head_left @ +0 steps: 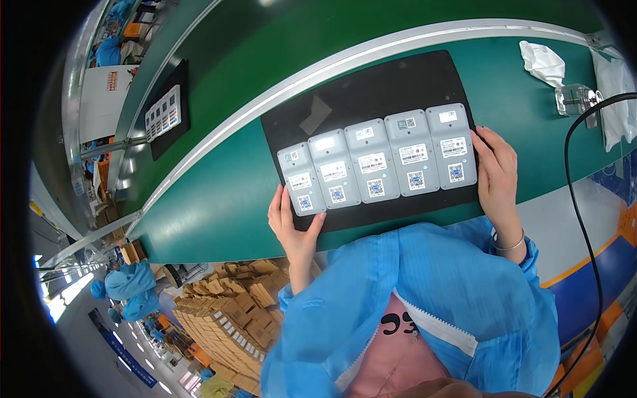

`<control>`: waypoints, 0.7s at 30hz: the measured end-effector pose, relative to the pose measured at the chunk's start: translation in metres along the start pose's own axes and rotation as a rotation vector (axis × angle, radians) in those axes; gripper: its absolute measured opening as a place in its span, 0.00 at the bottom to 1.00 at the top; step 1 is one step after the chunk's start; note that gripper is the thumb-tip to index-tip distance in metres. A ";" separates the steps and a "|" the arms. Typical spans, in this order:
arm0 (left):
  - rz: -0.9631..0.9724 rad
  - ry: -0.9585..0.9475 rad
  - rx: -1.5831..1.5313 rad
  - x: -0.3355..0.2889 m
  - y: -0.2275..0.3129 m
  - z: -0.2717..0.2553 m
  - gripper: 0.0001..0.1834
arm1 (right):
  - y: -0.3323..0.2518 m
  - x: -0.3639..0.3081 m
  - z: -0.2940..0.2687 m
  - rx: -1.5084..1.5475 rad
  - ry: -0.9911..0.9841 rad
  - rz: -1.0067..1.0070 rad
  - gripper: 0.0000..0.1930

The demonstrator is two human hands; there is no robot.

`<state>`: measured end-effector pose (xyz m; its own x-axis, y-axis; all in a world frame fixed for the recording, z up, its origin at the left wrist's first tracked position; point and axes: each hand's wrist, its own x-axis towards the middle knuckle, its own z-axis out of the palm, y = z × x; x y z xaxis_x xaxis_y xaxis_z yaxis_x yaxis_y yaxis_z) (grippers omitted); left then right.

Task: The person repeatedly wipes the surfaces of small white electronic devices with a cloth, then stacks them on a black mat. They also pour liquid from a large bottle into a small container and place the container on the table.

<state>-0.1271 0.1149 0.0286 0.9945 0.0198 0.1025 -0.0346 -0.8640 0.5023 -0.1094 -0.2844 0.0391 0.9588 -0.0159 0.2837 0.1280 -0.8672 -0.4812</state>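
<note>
Several grey handheld devices [372, 162] lie side by side in a tight row on a black mat [424, 76]. Their backs face up and carry white labels and square codes. My left hand [296, 232] clasps the near left corner of the row, fingers along the side and thumb at the near edge. At the other end, my right hand [497, 174] presses against the side of the rightmost device, fingers reaching along its edge. Between them the two hands hold the row from both ends. Parts of the fingertips are hidden at the devices' sides.
A green belt [259, 50] runs beyond a pale metal rail [318, 76]; another black mat there bears similar devices [163, 113], keypads up. At right stand a glass bottle [574, 99], a white cloth [543, 63] and a black cable [576, 186]. Stacked cartons [225, 318] fill the lower left.
</note>
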 end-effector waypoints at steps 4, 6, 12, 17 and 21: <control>-0.054 0.007 -0.010 -0.001 0.006 -0.002 0.54 | 0.000 -0.003 -0.001 0.082 0.028 0.015 0.23; 0.020 -0.003 -0.070 0.007 0.006 -0.002 0.56 | 0.002 -0.005 -0.005 0.263 0.061 0.121 0.22; 0.233 -0.215 -0.018 0.044 0.020 -0.009 0.58 | -0.013 -0.002 -0.012 0.265 -0.113 -0.146 0.27; 0.296 -0.178 -0.119 0.045 0.002 -0.009 0.54 | -0.022 0.002 -0.009 0.171 -0.260 -0.221 0.33; 0.238 -0.136 -0.329 0.041 0.002 -0.010 0.49 | -0.030 -0.004 -0.004 0.511 -0.192 -0.050 0.32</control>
<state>-0.0870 0.1192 0.0421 0.9581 -0.2466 0.1458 -0.2727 -0.6293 0.7277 -0.1181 -0.2601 0.0561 0.9713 0.1520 0.1828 0.2356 -0.5118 -0.8262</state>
